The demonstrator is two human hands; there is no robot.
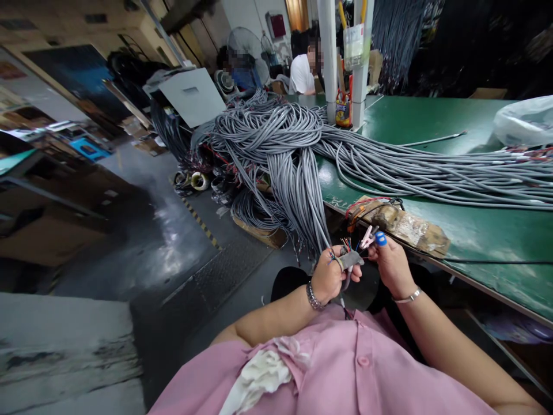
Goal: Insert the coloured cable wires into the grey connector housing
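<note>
My left hand (330,275) is closed around the end of a grey cable (352,259), in front of my body. Thin coloured wires (347,245) fan out from it above the fingers. My right hand (393,266) is just to the right, its fingers pinched together; a blue band (381,238) wraps one digit. A small pinkish clip-like piece (368,237) shows at its fingertips, but whether the fingers grip it or a thin wire is too small to tell.
Heaped grey cables (276,124) run along the green table (488,230) and hang over its edge. A taped wooden block (401,225) with red and black leads lies at the edge. A plastic bag (525,121) sits right; a person in white (301,75) is behind the table.
</note>
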